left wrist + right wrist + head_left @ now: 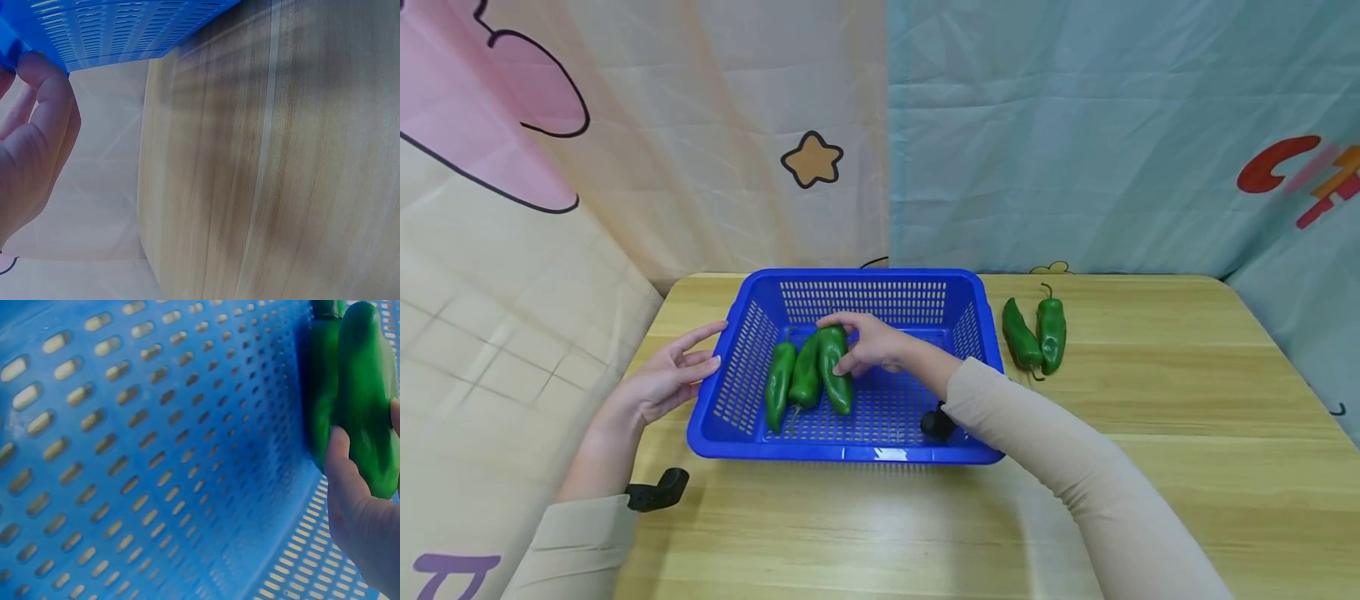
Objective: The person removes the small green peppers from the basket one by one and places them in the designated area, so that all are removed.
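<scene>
The right hand can go straight up, or right, over the bare basket floor. Two peppers block its left side, and the far basket wall stands ahead. The left hand touches the basket on its right, with open room above.
</scene>
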Available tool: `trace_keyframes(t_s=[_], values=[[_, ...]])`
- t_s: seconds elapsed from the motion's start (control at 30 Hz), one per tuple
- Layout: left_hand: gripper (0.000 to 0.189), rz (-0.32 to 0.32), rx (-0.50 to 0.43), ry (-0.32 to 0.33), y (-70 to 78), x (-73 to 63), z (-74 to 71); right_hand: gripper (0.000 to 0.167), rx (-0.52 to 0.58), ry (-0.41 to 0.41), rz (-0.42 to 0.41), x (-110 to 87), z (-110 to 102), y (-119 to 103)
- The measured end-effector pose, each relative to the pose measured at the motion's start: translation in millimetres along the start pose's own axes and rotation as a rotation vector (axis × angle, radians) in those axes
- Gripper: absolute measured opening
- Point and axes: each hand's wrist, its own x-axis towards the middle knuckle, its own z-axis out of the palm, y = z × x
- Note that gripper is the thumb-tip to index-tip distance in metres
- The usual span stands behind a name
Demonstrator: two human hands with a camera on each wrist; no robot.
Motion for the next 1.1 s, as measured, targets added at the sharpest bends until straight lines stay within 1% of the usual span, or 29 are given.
trace_keyframes(t_s=[0.2, 0.4, 0.6, 0.77, 1.1], values=[[0.045, 0.002, -0.021, -0.004, -1.2, -0.2, 1.5, 0.08, 0.116, -0.006, -0.013, -3.3, -2, -6], [0.043, -0.008, -0.015, -0.001, -1.8, -1.4, 0.8, 0.08, 0.18, -0.015, -0.04, -9.5, -7, -14], [0.042, -0.004, -0.041, -0.006, 0.9, -0.1, 0.9, 0.079, 0.25, -0.02, -0.069, -16.3, -16, -21], [0.043, -0.017, -0.041, 0.002, 2.5, 0.3, 2.0, 0.078, 0.255, -0.024, -0.093, -26.4, -23, -29], [0.043, -0.015, -0.037, -0.008, 2.6, 0.1, 1.9, 0.078, 0.291, -0.048, -0.15, -48.9, -40, -49]])
